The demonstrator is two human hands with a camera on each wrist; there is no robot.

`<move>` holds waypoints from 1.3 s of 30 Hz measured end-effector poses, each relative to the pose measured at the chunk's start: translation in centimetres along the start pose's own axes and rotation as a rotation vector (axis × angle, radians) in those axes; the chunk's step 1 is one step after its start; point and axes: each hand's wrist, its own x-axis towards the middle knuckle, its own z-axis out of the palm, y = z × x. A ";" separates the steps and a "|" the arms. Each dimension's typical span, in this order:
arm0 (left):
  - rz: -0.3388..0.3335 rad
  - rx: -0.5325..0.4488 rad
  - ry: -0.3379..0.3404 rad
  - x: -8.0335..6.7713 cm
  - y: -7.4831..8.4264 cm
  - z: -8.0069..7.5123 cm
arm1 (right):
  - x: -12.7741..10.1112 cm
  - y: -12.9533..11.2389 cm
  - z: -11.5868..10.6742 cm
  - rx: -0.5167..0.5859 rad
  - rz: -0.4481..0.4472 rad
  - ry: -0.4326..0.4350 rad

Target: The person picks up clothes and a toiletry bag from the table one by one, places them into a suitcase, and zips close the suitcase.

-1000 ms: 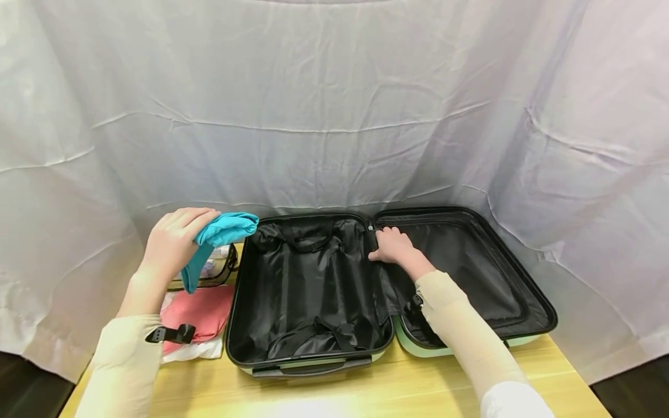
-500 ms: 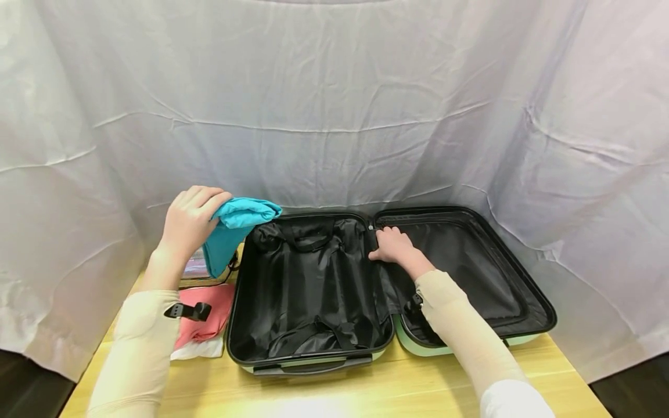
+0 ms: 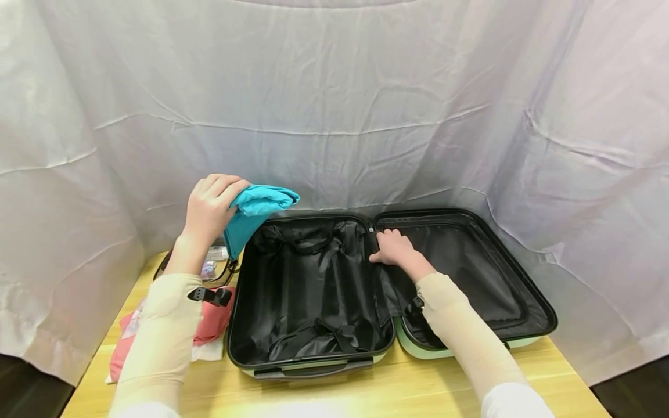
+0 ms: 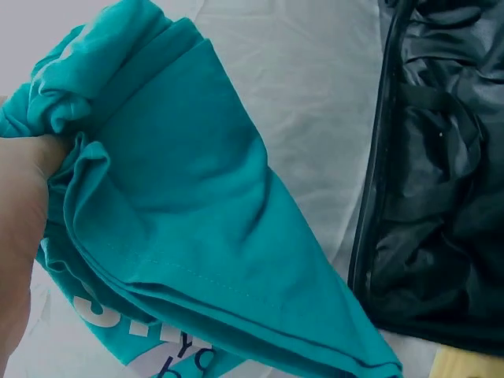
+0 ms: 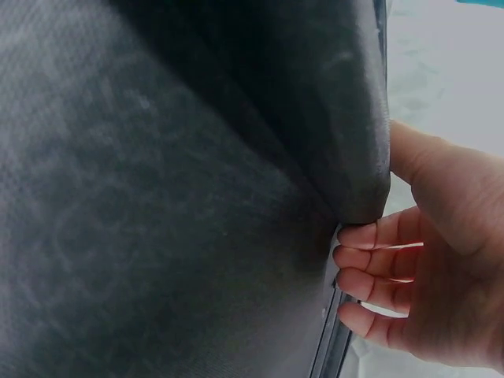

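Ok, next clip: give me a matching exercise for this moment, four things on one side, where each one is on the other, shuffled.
Things:
1. teal shirt
2. pink cloth
3. right hand
4. clear pouch

Places:
A. on the table, left of the open suitcase, partly under the left forearm
B. gripped in the left hand, raised by the suitcase's far left corner
C. at the hinge between the two suitcase halves
D. on the table behind the pink cloth, below the raised shirt

Pairs: 1-B, 2-A, 3-C, 4-D
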 end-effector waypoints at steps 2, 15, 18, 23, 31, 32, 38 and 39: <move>-0.010 -0.016 0.025 0.3 0.0 0.6 | 0.0 0.1 0.0 -0.003 0.000 0.003; -0.038 -0.067 0.069 1.0 0.1 3.3 | -0.2 0.1 0.3 0.008 0.001 0.007; -0.050 -0.093 0.072 1.1 0.2 3.6 | -0.2 0.0 0.3 0.007 0.008 0.005; -0.090 -0.145 0.071 1.0 0.4 4.2 | -0.3 -0.1 0.2 -0.007 0.011 0.001; -0.376 -0.417 0.031 0.8 0.7 5.7 | -0.4 -0.1 0.2 -0.013 0.013 -0.005; -0.431 -0.454 0.009 0.9 0.8 5.7 | -0.5 0.0 0.2 -0.014 0.013 -0.004; -0.687 -0.610 -0.171 1.4 0.9 5.5 | -0.4 0.0 0.2 -0.005 0.012 0.001; -0.716 -0.631 -0.195 1.4 1.0 5.4 | -0.4 0.0 0.2 -0.002 0.013 0.001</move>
